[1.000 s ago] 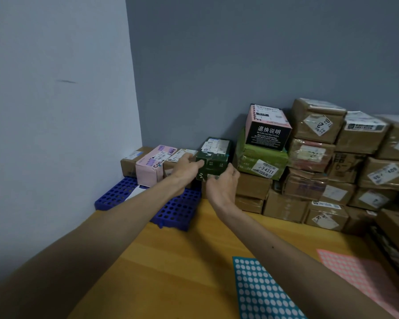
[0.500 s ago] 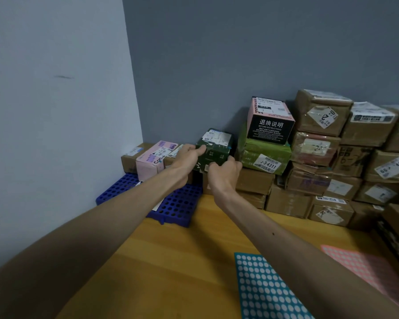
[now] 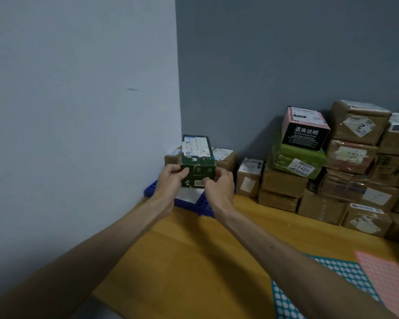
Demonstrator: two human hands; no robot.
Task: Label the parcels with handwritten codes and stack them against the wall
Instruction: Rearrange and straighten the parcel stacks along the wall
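Dark green parcel (image 3: pixel 197 161) between left hand (image 3: pixel 171 180) and right hand (image 3: pixel 219 186), aloft.

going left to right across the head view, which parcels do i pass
dark green parcel in the hands → small brown box → light green parcel → brown box marked 2

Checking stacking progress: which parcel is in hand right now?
The dark green box, gripped between the left hand and right hand; the other parcels sit stacked, untouched.
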